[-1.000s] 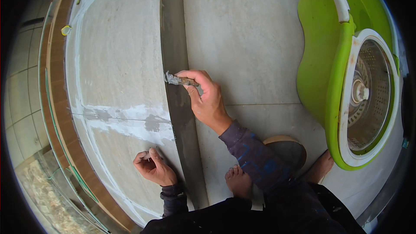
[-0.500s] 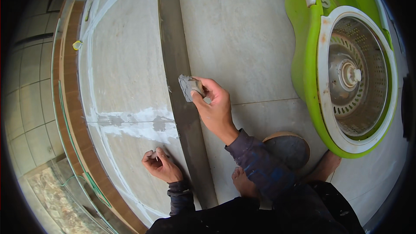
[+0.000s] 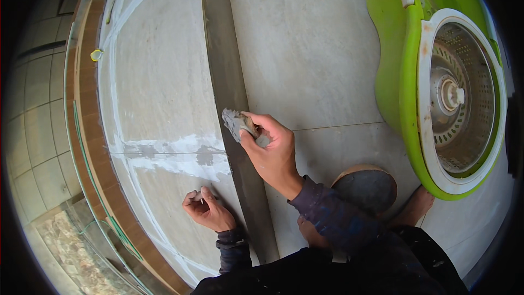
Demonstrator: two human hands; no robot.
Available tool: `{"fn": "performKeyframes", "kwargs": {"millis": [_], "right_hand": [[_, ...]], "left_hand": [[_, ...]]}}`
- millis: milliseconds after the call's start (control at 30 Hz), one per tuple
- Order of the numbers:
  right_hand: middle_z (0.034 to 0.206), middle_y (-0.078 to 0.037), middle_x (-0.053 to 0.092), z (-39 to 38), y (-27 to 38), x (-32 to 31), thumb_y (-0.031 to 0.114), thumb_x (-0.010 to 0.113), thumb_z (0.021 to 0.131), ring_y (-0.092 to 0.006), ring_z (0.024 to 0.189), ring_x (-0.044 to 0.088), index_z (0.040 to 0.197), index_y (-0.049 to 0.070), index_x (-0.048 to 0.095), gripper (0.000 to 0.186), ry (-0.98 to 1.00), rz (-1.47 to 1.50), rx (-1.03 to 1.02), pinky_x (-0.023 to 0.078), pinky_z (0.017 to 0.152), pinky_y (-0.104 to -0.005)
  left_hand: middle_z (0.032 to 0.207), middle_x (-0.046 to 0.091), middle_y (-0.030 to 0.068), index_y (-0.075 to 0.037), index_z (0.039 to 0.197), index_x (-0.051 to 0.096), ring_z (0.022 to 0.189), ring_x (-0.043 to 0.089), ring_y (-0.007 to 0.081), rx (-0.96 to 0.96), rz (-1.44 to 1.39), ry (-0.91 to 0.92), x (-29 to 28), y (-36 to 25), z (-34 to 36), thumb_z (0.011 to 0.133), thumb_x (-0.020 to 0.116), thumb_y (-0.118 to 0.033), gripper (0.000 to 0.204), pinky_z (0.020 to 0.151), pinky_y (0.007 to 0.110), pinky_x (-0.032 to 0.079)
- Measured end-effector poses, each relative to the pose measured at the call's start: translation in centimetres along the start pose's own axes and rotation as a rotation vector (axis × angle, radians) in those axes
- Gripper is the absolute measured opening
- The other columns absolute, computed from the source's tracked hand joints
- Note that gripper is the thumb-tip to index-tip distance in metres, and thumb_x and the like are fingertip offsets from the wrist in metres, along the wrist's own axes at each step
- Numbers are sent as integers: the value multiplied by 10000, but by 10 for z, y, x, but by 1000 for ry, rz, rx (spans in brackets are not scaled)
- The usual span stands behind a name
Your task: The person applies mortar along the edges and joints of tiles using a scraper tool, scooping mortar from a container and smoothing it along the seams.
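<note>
My right hand (image 3: 271, 150) grips a small grey, paste-smeared pad (image 3: 237, 124) between thumb and fingers; I cannot tell if it is sponge or cloth. It hangs over the dark grey riser (image 3: 221, 49) of a tiled step. My left hand (image 3: 209, 211) rests at the large grey tile (image 3: 164, 76) on the step, left of the riser, with fingers curled in a pinch. A tiny pale bit shows between them, too small to name. Just above that hand, white and grey smears (image 3: 180, 155) run along both sides of a tile joint.
A green mop bucket (image 3: 390, 65) with a metal spin basket (image 3: 450, 131) stands at the right. A round dish of dark grey paste (image 3: 364, 190) sits by my bare feet. Brown edging (image 3: 87, 109) and a green cord (image 3: 114, 229) border the left, near a yellow-rimmed roll (image 3: 96, 55).
My right hand has moved slightly down with the pad, tilting it. My left hand stays in its pinch near the same tile. The whole view has shifted a little.
</note>
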State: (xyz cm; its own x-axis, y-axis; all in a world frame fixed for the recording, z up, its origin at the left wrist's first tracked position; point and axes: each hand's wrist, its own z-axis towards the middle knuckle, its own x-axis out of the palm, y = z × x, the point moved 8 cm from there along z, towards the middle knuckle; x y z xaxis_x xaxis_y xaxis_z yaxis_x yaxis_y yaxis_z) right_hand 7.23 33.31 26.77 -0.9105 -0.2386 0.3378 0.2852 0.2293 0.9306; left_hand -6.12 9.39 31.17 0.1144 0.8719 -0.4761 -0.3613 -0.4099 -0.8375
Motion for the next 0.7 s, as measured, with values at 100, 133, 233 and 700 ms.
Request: {"fn": "performKeyframes", "kwargs": {"millis": [100, 133, 233, 700], "right_hand": [[977, -90, 705, 23, 14, 3, -38, 742, 868, -152, 802, 671, 1174, -31, 721, 307, -113, -92, -179, 539, 744, -290], [977, -90, 705, 22, 14, 8, -38, 742, 868, -152, 802, 671, 1174, -31, 721, 307, -122, -91, -178, 539, 744, -290], [897, -116, 589, 5, 23, 24, -42, 761, 776, -305, 809, 628, 1100, -7, 700, 331, -69, -220, -288, 519, 691, -400], [1084, -159, 703, 48, -1, 8, -93, 632, 922, -355, 1020, 674, 1155, 8, 664, 257, 5, -110, -177, 556, 851, -429]], "left_hand": [[958, 533, -11, -52, 1171, 534, 838, 488, 76, 8, -36, 3, 3, -1, -2, 1040, 711, -143, 238, 732, 238, 429], [949, 532, -10, -51, 1168, 535, 827, 489, 77, 9, -16, 5, 4, -2, -3, 1040, 710, -144, 236, 725, 240, 426], [927, 529, -9, -47, 1159, 539, 802, 488, 79, 20, 20, 10, 8, -3, -4, 1040, 711, -149, 233, 712, 243, 422], [895, 502, -12, -52, 1128, 541, 762, 465, 87, 82, 18, 19, 2, 0, 3, 1023, 737, -132, 236, 673, 254, 414]]}}
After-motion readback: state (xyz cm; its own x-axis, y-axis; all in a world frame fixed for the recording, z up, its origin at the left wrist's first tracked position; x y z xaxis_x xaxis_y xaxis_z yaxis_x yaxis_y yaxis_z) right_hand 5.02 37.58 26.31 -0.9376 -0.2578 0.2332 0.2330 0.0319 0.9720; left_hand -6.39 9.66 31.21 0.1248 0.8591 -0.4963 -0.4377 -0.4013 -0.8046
